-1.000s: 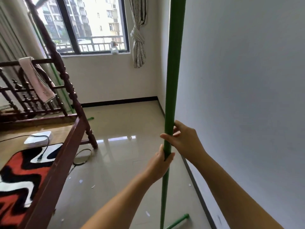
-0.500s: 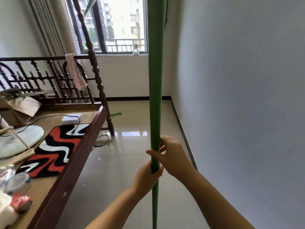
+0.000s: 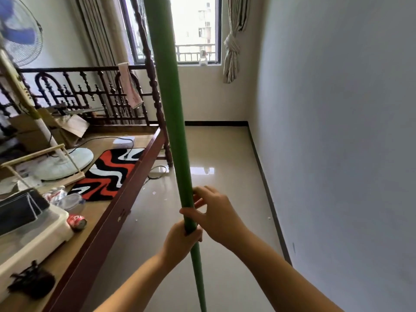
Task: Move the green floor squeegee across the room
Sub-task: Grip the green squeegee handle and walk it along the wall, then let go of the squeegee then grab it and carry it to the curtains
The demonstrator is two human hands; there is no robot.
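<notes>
Head view
Pole: the squeegee's green pole (image 3: 173, 122) stands nearly upright in the middle of the frame, leaning slightly, running from the top edge down past the bottom edge; its blade end is out of sight.
Left hand: the left hand (image 3: 180, 242) is wrapped closed around the pole, below the right hand and touching it.
Right hand: the right hand (image 3: 216, 215) grips the pole just above the left, thumb across the front, fingers (image 3: 203, 190) curled loosely behind and partly spread.
Place: the pole is over the glossy tile floor (image 3: 225, 154), between the wooden bed frame (image 3: 126, 199) on the left and the white wall (image 3: 337, 131) on the right.
Bed frame: on its boards lie a red, black and white rug (image 3: 108, 174), a fan (image 3: 20, 41) on a round base, a red can (image 3: 76, 221) and a white box (image 3: 123, 140) with a cord.
Far end: a window (image 3: 193, 30) with a knotted curtain (image 3: 231, 41); a pink cloth (image 3: 128, 86) hangs on the bed rail.
</notes>
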